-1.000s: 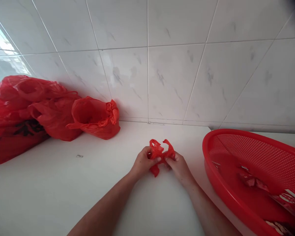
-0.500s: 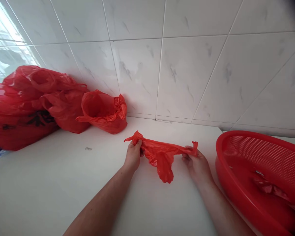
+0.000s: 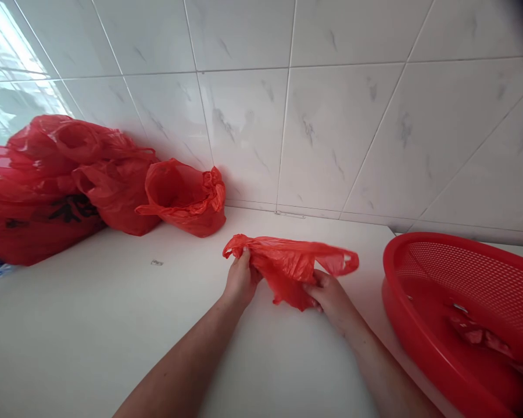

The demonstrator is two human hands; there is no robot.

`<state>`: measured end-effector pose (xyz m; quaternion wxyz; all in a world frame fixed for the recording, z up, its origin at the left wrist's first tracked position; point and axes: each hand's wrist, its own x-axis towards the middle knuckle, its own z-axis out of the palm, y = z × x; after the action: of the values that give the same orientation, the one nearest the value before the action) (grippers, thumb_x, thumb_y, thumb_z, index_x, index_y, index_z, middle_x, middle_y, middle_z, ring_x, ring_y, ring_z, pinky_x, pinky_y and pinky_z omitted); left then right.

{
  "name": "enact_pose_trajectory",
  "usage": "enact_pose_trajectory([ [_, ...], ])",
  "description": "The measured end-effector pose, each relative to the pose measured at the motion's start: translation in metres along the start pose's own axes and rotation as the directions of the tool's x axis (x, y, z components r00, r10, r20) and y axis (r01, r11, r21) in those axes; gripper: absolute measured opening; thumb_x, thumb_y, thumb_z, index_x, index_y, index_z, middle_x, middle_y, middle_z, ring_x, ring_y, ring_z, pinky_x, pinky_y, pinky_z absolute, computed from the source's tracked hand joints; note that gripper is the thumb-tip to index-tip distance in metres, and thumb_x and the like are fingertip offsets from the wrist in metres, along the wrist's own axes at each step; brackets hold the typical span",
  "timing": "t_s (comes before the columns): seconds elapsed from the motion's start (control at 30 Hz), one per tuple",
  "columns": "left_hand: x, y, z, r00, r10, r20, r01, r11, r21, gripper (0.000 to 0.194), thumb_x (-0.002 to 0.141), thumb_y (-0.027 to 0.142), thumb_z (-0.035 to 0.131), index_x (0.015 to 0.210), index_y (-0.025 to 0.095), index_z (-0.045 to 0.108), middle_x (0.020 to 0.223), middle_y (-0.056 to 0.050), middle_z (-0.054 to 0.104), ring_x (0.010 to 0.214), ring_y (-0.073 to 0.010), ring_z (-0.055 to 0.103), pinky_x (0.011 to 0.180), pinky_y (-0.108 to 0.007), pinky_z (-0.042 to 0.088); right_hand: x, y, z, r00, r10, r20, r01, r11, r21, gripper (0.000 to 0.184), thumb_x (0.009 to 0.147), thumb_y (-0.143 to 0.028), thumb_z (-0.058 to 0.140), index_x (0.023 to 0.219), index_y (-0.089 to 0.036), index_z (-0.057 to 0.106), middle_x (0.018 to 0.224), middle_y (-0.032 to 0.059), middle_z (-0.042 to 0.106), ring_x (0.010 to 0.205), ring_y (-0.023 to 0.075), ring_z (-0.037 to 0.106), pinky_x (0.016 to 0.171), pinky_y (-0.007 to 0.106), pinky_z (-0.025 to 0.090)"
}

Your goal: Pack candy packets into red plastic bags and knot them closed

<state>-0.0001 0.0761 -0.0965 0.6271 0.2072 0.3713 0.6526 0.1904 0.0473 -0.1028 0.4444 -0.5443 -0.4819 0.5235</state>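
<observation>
A small crumpled red plastic bag (image 3: 287, 262) hangs just above the white counter (image 3: 91, 325) between my two hands. My left hand (image 3: 240, 280) is closed on the bag's left end, where one handle bunches up. My right hand (image 3: 330, 296) is closed on the bag's lower middle. The other handle loop sticks out free to the right of it.
Several larger red plastic bags (image 3: 61, 180) are heaped against the tiled wall (image 3: 331, 116) at the left; one open bag (image 3: 183, 197) lies nearest. A red perforated basket (image 3: 462, 313) with a few scraps inside stands at the right. A small metal bit (image 3: 156, 262) lies on the counter.
The knotted bundle has been pulled open into a stretched bag. Since half a second ago my right hand has let go of the right handle and moved in to grip the bag's body.
</observation>
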Motion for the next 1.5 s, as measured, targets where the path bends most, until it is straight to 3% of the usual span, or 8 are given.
enact_pose_trajectory([
  [0.17, 0.018, 0.019, -0.013, 0.981, 0.031, -0.189, -0.053, 0.992, -0.111, 0.017, 0.083, 0.033, 0.057, 0.084, 0.017, 0.054, 0.069, 0.001, 0.058, 0.053, -0.0079, 0.053, 0.047, -0.019, 0.043, 0.010, 0.001, -0.021, 0.985, -0.024, -0.169, 0.009, 0.996, -0.093, 0.014, 0.073, -0.029, 0.053, 0.080, -0.020, 0.061, 0.050, -0.0052, 0.046, 0.043, 0.0088, 0.036, 0.042, 0.023, 0.029],
  [0.3, 0.019, 0.025, -0.017, 0.996, 0.076, -0.041, -0.079, 0.993, -0.084, 0.016, 0.081, 0.032, 0.060, 0.087, 0.018, 0.056, 0.071, 0.002, 0.057, 0.053, -0.0066, 0.052, 0.048, -0.018, 0.042, 0.011, 0.001, -0.027, 0.948, -0.039, -0.317, 0.050, 0.998, 0.027, 0.026, 0.071, -0.032, 0.059, 0.095, -0.022, 0.057, 0.069, -0.0010, 0.056, 0.053, 0.0121, 0.049, 0.047, 0.025, 0.039],
  [0.47, 0.013, 0.015, -0.012, 0.980, 0.151, 0.126, -0.149, 0.989, -0.021, 0.025, 0.080, 0.037, 0.060, 0.099, 0.021, 0.057, 0.099, -0.004, 0.063, 0.081, -0.0133, 0.061, 0.072, -0.029, 0.050, 0.006, 0.000, -0.025, 0.792, -0.140, -0.594, 0.111, 0.990, -0.085, 0.032, 0.070, -0.048, 0.064, 0.088, -0.024, 0.052, 0.077, -0.0006, 0.057, 0.056, 0.0123, 0.048, 0.051, 0.026, 0.039],
  [0.7, -0.021, -0.004, 0.011, 0.928, 0.031, 0.372, -0.150, 0.944, 0.295, 0.034, 0.083, 0.040, 0.054, 0.109, 0.019, 0.061, 0.112, -0.011, 0.062, 0.109, -0.0254, 0.054, 0.094, -0.040, 0.041, -0.001, -0.003, -0.010, 0.968, -0.177, -0.176, 0.185, 0.982, 0.030, 0.034, 0.080, -0.055, 0.052, 0.080, -0.021, 0.058, 0.066, 0.0003, 0.055, 0.054, 0.0118, 0.044, 0.048, 0.024, 0.034],
  [0.93, -0.040, 0.009, 0.023, 0.588, -0.366, 0.721, -0.155, 0.824, 0.544, 0.049, 0.064, 0.047, 0.072, 0.106, 0.022, 0.064, 0.104, -0.010, 0.063, 0.097, -0.0279, 0.057, 0.082, -0.039, 0.046, 0.010, 0.006, -0.013, 0.994, -0.057, -0.097, 0.077, 0.973, 0.216, 0.026, 0.072, -0.043, 0.065, 0.080, -0.019, 0.058, 0.074, 0.0019, 0.062, 0.065, 0.0165, 0.055, 0.058, 0.027, 0.042],
  [1.13, -0.021, 0.003, 0.009, 0.834, -0.181, 0.521, -0.133, 0.851, 0.508, 0.048, 0.078, 0.058, 0.052, 0.107, 0.020, 0.057, 0.106, -0.011, 0.059, 0.083, -0.0191, 0.059, 0.066, -0.027, 0.046, -0.002, -0.003, 0.007, 0.988, -0.098, -0.124, 0.095, 0.995, -0.026, 0.023, 0.070, -0.038, 0.066, 0.079, -0.018, 0.061, 0.076, 0.0040, 0.066, 0.070, 0.0203, 0.060, 0.059, 0.029, 0.045],
  [1.3, -0.030, -0.014, 0.018, 0.883, -0.157, 0.442, -0.197, 0.732, 0.653, 0.029, 0.066, 0.035, 0.072, 0.085, 0.018, 0.058, 0.081, -0.002, 0.062, 0.067, -0.0133, 0.055, 0.060, -0.023, 0.043, -0.013, -0.005, 0.024, 0.993, -0.115, 0.015, 0.117, 0.986, -0.117, 0.015, 0.071, -0.034, 0.062, 0.074, -0.019, 0.062, 0.070, 0.0021, 0.064, 0.067, 0.0190, 0.060, 0.055, 0.026, 0.045],
  [1.5, -0.005, -0.002, 0.010, 1.000, -0.026, -0.002, 0.026, 0.974, 0.225, 0.013, 0.067, 0.023, 0.062, 0.068, 0.016, 0.051, 0.065, -0.002, 0.058, 0.059, -0.0137, 0.056, 0.058, -0.026, 0.046, 0.004, 0.002, -0.005, 0.961, -0.110, -0.255, 0.157, 0.972, 0.174, 0.017, 0.059, -0.017, 0.068, 0.073, -0.019, 0.060, 0.068, -0.0016, 0.062, 0.062, 0.0128, 0.055, 0.051, 0.020, 0.042],
])
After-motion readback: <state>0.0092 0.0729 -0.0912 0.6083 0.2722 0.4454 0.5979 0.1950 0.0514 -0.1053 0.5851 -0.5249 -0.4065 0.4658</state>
